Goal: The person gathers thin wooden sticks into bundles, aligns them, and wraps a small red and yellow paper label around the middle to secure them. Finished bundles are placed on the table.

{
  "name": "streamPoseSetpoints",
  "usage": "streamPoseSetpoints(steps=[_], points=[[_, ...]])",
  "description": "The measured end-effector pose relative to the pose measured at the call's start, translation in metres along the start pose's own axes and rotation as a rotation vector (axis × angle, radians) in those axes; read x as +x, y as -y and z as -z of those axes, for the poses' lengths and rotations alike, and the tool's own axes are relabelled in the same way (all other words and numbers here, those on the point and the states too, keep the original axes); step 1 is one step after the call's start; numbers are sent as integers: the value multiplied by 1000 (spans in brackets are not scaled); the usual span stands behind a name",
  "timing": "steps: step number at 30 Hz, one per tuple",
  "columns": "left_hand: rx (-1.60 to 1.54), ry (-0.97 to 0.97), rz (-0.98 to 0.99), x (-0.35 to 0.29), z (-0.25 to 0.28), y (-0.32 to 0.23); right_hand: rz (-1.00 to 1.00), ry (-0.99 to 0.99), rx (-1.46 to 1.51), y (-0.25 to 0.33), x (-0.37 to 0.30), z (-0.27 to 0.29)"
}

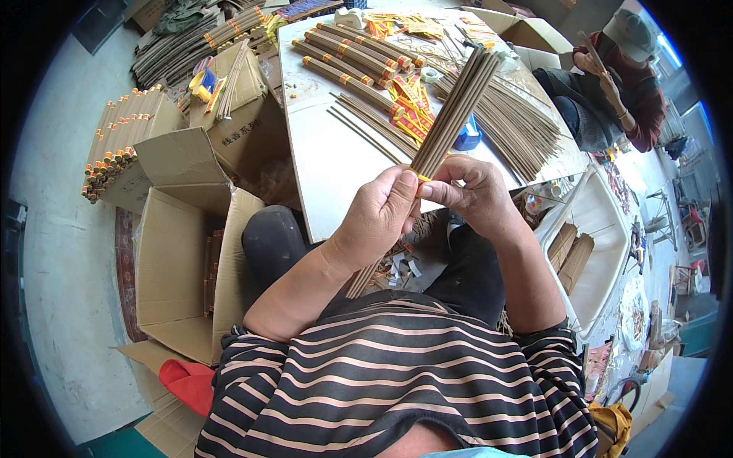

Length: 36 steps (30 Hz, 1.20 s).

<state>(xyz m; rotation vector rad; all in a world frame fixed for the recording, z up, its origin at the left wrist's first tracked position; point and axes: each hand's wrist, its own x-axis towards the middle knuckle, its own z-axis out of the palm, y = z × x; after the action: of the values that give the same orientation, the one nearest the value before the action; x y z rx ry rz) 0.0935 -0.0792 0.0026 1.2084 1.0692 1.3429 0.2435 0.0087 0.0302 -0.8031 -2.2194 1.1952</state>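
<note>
A bundle of thin brown incense sticks (460, 107) slants up over the near edge of the white table. My left hand (372, 217) is wrapped round its middle, and the lower ends stick out below that hand. A small yellow-orange paper band (422, 178) shows at the bundle between my thumbs. My right hand (479, 191) pinches at this band, fingers bent against the bundle. Beyond my hands, loose incense sticks (508, 126) lie spread on the table, with red-and-yellow paper labels (412, 107) and a blue tape dispenser (468, 135) beside them.
Banded bundles (347, 57) lie across the far part of the white table (317, 183). At my left stands an open cardboard box (172, 259) with bundles inside; more bundles (122, 145) are stacked beyond it. A white tub (599, 229) is at my right. A co-worker (637, 84) sits far right.
</note>
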Motion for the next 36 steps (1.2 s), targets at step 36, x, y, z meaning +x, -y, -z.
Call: streamPoseSetpoints(steps=[36], points=[[-748, 276, 223, 19, 18, -6, 178, 183, 818, -22, 13, -12]])
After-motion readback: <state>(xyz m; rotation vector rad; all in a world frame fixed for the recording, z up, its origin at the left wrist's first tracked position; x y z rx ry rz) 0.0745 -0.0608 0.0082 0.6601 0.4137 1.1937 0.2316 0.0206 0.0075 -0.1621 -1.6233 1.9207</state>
